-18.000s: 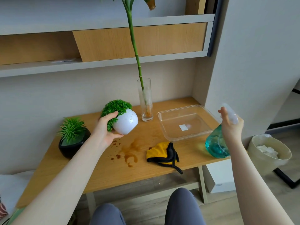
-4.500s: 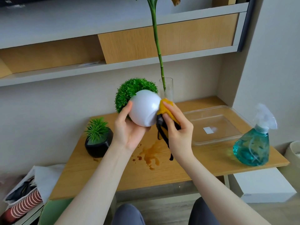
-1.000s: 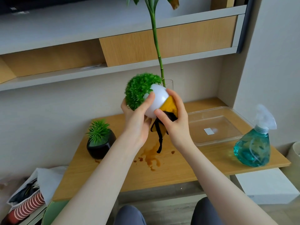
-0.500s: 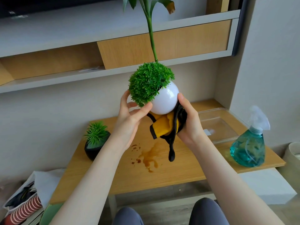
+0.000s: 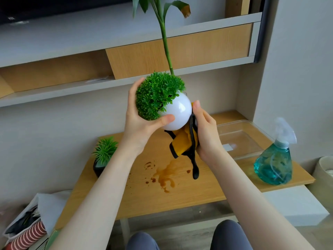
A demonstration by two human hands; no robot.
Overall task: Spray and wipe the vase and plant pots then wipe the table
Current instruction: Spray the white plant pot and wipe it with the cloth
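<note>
A round white plant pot with a green bushy plant is held up above the wooden table, tilted to the left. My left hand grips it round the plant and the pot's lower side. My right hand holds a yellow cloth with black trim against the pot's right underside. A black pot with a spiky plant stands at the table's left. The tall green stem rises behind the white pot, and the glass vase under it is hidden. A teal spray bottle stands at the right edge.
A brown spill stains the middle of the table. A clear plastic tray lies at the back right. Shelves run along the wall above. A bag with cloths sits on the floor at left, a bin at far right.
Since a second ago the pot has been turned so the plant faces up and left. The cloth has slipped from the pot's side to its underside, and both hands have risen slightly.
</note>
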